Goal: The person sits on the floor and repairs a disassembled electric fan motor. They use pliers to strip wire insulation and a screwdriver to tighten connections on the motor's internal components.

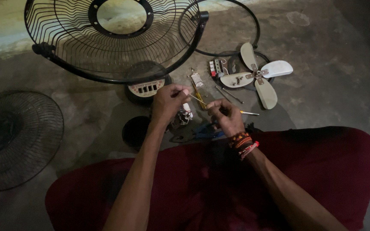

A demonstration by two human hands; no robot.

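At far left a detached fan grille lies flat on the concrete floor, and a larger wire guard stands tilted behind the fan's switch base. Our left hand pinches one end of a thin wire; our right hand, fingers curled shut, holds the other end, above the motor part near our lap. To the right lie the white fan blade and loose screwdrivers. In this dim light, we judge the wire could slip or snap if tugged.
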